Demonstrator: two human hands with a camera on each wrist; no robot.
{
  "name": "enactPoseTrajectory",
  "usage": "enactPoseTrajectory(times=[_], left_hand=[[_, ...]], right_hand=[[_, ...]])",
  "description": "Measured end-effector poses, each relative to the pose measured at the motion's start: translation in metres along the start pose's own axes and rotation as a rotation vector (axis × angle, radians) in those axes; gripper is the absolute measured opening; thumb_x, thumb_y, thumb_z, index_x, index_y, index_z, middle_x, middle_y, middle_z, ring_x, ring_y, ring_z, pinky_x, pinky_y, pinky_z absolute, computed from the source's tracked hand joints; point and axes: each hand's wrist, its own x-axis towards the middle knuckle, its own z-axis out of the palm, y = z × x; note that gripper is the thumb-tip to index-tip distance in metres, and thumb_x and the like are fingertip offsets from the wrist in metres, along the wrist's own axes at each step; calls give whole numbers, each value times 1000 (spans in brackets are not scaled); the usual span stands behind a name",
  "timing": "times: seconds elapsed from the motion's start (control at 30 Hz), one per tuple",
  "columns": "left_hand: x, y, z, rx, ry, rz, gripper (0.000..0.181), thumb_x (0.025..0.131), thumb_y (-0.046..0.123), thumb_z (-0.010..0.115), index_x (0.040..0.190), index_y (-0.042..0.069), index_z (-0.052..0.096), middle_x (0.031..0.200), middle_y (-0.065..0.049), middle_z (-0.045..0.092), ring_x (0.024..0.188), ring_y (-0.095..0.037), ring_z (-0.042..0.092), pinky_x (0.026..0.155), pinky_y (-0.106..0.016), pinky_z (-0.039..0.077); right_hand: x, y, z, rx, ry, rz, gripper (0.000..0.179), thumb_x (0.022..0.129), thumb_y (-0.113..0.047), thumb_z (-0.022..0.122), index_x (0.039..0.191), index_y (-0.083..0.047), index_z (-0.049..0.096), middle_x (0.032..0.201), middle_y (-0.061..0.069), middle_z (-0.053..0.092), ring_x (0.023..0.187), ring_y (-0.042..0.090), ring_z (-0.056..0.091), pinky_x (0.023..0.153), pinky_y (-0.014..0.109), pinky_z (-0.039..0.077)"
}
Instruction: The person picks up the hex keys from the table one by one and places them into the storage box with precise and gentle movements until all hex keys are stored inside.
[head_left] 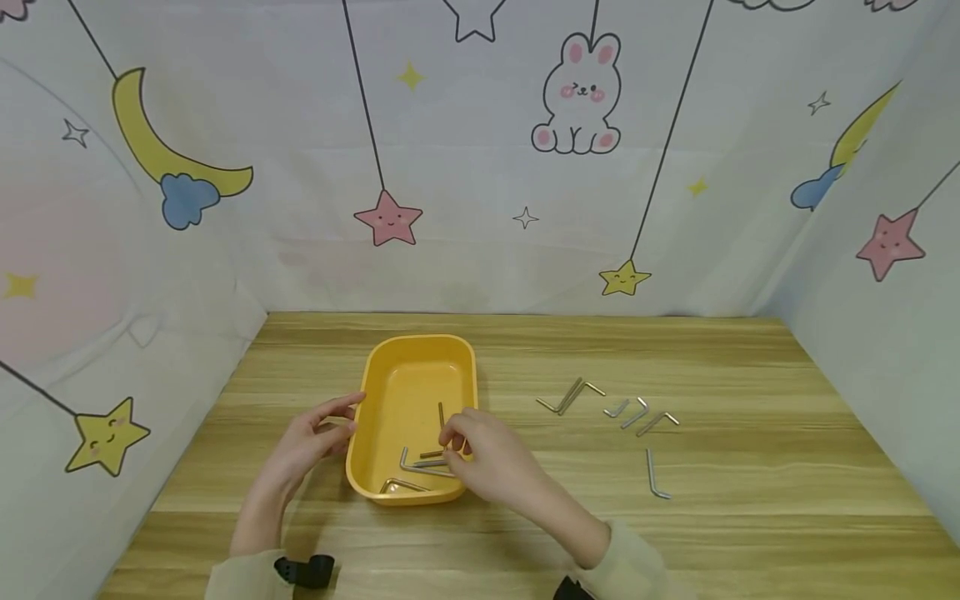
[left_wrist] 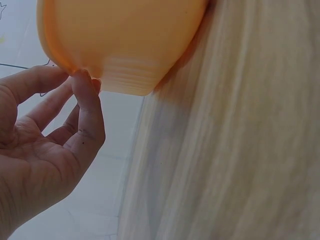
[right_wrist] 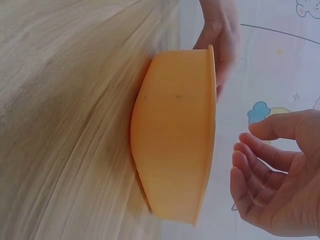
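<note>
A yellow plastic tray (head_left: 390, 392) sits on the wooden table, with several silver hex keys (head_left: 422, 467) lying in its near end. My left hand (head_left: 341, 417) is at the tray's left rim, its straight fingers touching the rim's edge (left_wrist: 82, 75). My right hand (head_left: 453, 442) hovers over the tray's right side, just above the keys. In the right wrist view that right hand (right_wrist: 255, 150) has loosely curved fingers and holds nothing, next to the tray (right_wrist: 175, 135). The left hand (right_wrist: 220, 35) shows behind the tray there.
Several more hex keys lie loose on the table to the right of the tray: a pair (head_left: 570, 396), a small group (head_left: 641, 414) and a single one (head_left: 656, 475). Cartoon-printed fabric walls (head_left: 480, 167) close in the table at the back and both sides.
</note>
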Motion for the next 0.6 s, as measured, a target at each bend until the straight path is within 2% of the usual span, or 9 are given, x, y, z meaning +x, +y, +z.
enactPoseTrajectory(times=[0.27,0.6], left_hand=[[-1,1,0,2,-5,4,51,97,16,57,145,10,43,128,-20,45,88,-5,60,79,-23,54],[0,1,0,-1,-4,4,51,97,15,57,145,9,43,128,-20,45,87,-6,60,78,-22,54]], right_hand=[[-7,12,-1,16,42,30,8,85,-14,69,92,-14,64,83,-5,58,76,11,55,66,18,44],[-17,26,-6,51,57,70,10,84,-11,67,92,-14,62,83,-6,59,76,9,54,66,18,45]])
